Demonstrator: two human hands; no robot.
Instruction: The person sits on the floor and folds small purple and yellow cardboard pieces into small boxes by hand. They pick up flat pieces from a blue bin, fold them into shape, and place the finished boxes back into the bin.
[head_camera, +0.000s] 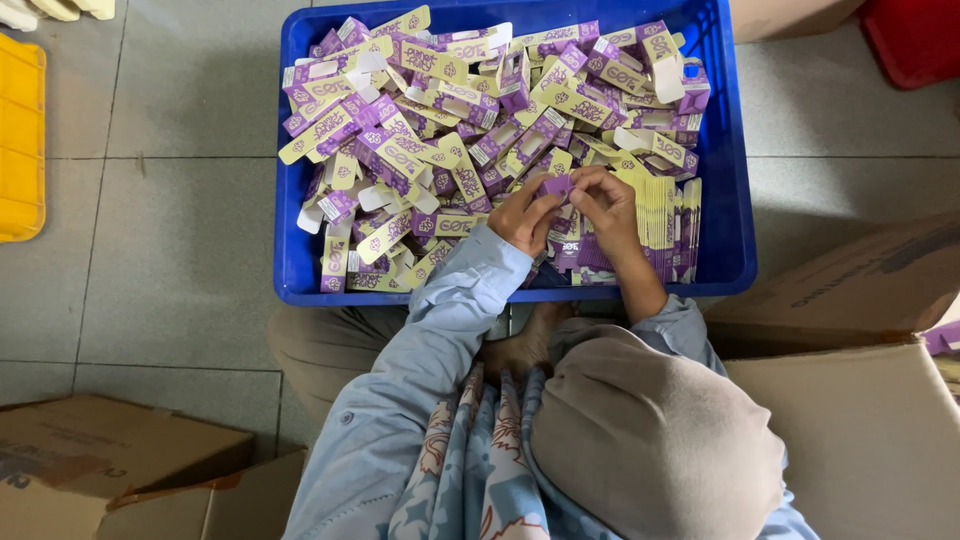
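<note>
I sit on a grey tile floor (180, 250). In front of my knees is a big blue bin (735, 200). It is full of flat purple and cream paper boxes (400, 140), all mixed up in a heap. On the right side of the bin some of them stand in a neat row (665, 225), on their edges.

Brown cardboard boxes are around me. One is low on the left (110, 460) and a big one is on the right (860, 420). A yellow bin (20, 140) sits at the left edge and a red thing (915, 35) is in the top right corner. Both are cut off, so I can't tell their whole shape.

My head scarf (650, 440) covers part of my lap and my right arm. The near wall of the blue bin hides behind my blue sleeves.

My left hand (525, 215) and my right hand (605, 205) are over the bin, close together. Both pinch one small purple box piece (557, 184) between the fingertips. It is just above the heap, near the middle of the bin. My fingers cover most of it. The part I can see looks wider than tall, lying left to right. I can't tell which end is the top.
</note>
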